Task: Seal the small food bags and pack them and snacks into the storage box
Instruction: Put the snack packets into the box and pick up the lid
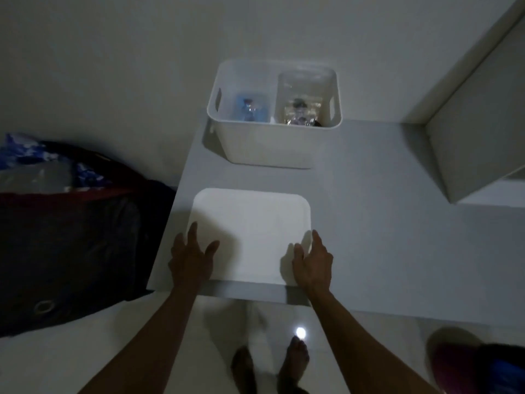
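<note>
Head view, dim room: at nine o'clock a dark bag point(71, 237) slumps beside the counter point(369, 237), with blue-and-white patterned stuff point(25, 152) on top of it. Moving right, the left hand point(191, 258) lies at the near left corner of a flat white lid point(251, 231), fingers point(193, 231) spread and released, thumb over the lid's surface. The lid sits flat at the centre of the view, near the counter's front edge. At twelve o'clock, well apart from the lid, stands the white storage box point(274, 143), uncovered, with a blue packet point(250, 109) in its left half and a clear bag point(302, 109) of dark snacks in its right half. The right hand point(314, 264) rests at the lid's near right corner, fingers loose, gripping nothing. Bare feet point(292, 362) show on the pale floor at six o'clock.
</note>
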A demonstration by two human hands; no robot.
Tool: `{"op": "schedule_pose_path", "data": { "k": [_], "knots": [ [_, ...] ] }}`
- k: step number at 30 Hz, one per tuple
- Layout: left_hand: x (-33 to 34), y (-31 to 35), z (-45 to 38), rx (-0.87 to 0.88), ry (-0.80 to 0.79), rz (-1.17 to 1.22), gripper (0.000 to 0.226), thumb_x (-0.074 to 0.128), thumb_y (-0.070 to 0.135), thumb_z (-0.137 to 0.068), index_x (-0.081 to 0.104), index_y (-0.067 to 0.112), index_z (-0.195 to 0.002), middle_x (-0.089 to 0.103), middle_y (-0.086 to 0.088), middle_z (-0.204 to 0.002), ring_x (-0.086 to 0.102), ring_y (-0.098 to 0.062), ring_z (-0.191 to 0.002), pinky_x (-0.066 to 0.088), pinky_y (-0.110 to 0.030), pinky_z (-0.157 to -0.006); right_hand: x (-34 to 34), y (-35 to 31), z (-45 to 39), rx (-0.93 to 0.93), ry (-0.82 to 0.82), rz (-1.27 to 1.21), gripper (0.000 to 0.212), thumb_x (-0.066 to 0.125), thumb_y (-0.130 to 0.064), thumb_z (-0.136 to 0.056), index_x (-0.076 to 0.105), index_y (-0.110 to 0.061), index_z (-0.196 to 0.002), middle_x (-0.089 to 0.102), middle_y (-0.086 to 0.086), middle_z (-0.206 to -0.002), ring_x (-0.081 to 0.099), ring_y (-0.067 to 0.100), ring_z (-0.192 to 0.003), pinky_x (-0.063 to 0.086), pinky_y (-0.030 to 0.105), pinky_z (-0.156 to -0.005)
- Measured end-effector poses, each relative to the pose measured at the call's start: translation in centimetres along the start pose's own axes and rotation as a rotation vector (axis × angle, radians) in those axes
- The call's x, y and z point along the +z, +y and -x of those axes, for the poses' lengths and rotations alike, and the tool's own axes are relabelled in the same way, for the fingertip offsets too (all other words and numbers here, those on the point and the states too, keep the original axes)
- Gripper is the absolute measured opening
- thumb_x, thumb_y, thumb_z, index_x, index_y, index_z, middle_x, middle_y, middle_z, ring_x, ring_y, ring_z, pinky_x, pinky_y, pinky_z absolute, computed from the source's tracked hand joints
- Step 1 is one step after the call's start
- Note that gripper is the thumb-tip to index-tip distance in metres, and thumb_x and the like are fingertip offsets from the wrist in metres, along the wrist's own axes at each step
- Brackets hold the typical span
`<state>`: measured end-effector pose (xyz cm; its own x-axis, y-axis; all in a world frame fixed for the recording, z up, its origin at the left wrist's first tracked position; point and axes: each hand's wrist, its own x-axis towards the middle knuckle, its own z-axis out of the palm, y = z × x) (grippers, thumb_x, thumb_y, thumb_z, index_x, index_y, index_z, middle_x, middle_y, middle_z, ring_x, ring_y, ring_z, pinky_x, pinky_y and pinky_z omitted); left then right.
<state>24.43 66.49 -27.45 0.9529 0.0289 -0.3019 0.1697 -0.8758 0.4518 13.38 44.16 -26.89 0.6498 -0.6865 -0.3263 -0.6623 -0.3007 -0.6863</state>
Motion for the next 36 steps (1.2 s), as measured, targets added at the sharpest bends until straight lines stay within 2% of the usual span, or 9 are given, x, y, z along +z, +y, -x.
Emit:
{"op": "schedule_pose_path", "data": {
  "k": [4, 8, 13, 17, 20, 22, 26, 30, 36],
  "knots": [
    [0.4, -0.9, -1.3, 0.022, -0.013, -0.041, 0.078, 0.052, 0.056, -0.092, 0.015, 0.027, -0.155, 0.026, -0.016, -0.157, 0.024, -0.038, -0.142, 0.028, -0.06, -0.107, 2.1, 0.1, 0.2, 0.024, 0.091, -0.032, 0.063, 0.052, -0.039, -0.098, 0.032, -0.014, -0.151, 0.046, 0.012, -0.149, 0.041, 0.035, -0.136, 0.037, 0.047, -0.111],
    [0.2, -1.0, -1.7, 0.024, 0.014, 0.032, 0.08, 0.058, 0.051, -0.091, 0.017, 0.025, -0.155, 0.029, -0.016, -0.155, 0.024, -0.04, -0.14, 0.027, -0.058, -0.108, 2.7, -0.1, 0.2, 0.075, 0.116, -0.139, 0.06, 0.053, -0.038, -0.098, 0.034, -0.014, -0.15, 0.044, 0.01, -0.15, 0.039, 0.033, -0.137, 0.033, 0.05, -0.114],
    [-0.1, -1.3, -2.2, -0.016, 0.031, 0.122, 0.082, 0.067, 0.048, -0.086, 0.028, 0.019, -0.152, 0.035, -0.021, -0.149, 0.029, -0.044, -0.136, 0.029, -0.054, -0.107, 2.6, 0.1, 0.9, 0.105, 0.131, -0.25, 0.061, 0.059, -0.034, -0.096, 0.036, -0.012, -0.149, 0.043, 0.009, -0.151, 0.039, 0.027, -0.139, 0.029, 0.044, -0.118],
    [-1.8, -0.5, -0.7, 0.006, 0.015, 0.207, 0.09, 0.076, 0.049, -0.077, 0.035, 0.017, -0.149, 0.035, -0.019, -0.147, 0.04, -0.039, -0.132, 0.036, -0.051, -0.106, 1.2, -0.3, 2.7, 0.135, 0.145, -0.284, 0.069, 0.071, -0.035, -0.088, 0.041, -0.011, -0.145, 0.045, 0.008, -0.148, 0.043, 0.025, -0.136, 0.033, 0.037, -0.115],
    [-4.4, 0.8, 1.3, 0.086, 0.046, 0.259, 0.1, 0.086, 0.05, -0.063, 0.044, 0.008, -0.144, 0.046, -0.022, -0.137, 0.05, -0.037, -0.123, 0.044, -0.044, -0.099, -1.3, -1.9, 4.7, 0.097, 0.176, -0.263, 0.077, 0.079, -0.036, -0.079, 0.046, -0.008, -0.143, 0.048, 0.008, -0.145, 0.045, 0.025, -0.135, 0.037, 0.039, -0.112],
    [-6.5, 2.2, 2.5, 0.137, 0.06, 0.303, 0.106, 0.091, 0.047, -0.057, 0.045, 0.004, -0.142, 0.048, -0.022, -0.135, 0.048, -0.036, -0.124, 0.043, -0.042, -0.1, -3.3, -3.6, 5.8, 0.068, 0.205, -0.229, 0.081, 0.082, -0.037, -0.076, 0.047, -0.008, -0.143, 0.047, 0.009, -0.146, 0.044, 0.026, -0.135, 0.036, 0.038, -0.111],
    [-11.2, 5.8, 3.4, 0.214, 0.062, 0.325, 0.107, 0.089, 0.051, -0.058, 0.042, 0.012, -0.146, 0.045, -0.017, -0.145, 0.043, -0.033, -0.132, 0.041, -0.048, -0.107, -7.5, -7.6, 7.0, -0.011, 0.246, -0.142, 0.091, 0.081, -0.05, -0.071, 0.045, -0.008, -0.144, 0.05, 0.011, -0.145, 0.046, 0.027, -0.134, 0.039, 0.038, -0.108],
    [-14.9, 9.1, 2.8, 0.284, 0.081, 0.294, 0.102, 0.084, 0.062, -0.057, 0.05, 0.014, -0.14, 0.052, -0.014, -0.141, 0.051, -0.034, -0.127, 0.045, -0.047, -0.103, -10.9, -11.0, 6.9, -0.112, 0.323, -0.063, 0.083, 0.076, -0.057, -0.072, 0.052, -0.007, -0.134, 0.057, 0.012, -0.137, 0.051, 0.031, -0.126, 0.045, 0.041, -0.1],
    [-17.4, 13.0, 0.8, 0.334, 0.117, 0.22, 0.103, 0.077, 0.072, -0.058, 0.049, 0.018, -0.142, 0.048, -0.015, -0.141, 0.047, -0.035, -0.128, 0.044, -0.047, -0.103, -13.7, -15.9, 4.2, -0.198, 0.374, 0.092, 0.076, 0.066, -0.056, -0.082, 0.045, -0.01, -0.139, 0.047, 0.01, -0.146, 0.037, 0.029, -0.134, 0.045, 0.043, -0.098]
  ]
}}
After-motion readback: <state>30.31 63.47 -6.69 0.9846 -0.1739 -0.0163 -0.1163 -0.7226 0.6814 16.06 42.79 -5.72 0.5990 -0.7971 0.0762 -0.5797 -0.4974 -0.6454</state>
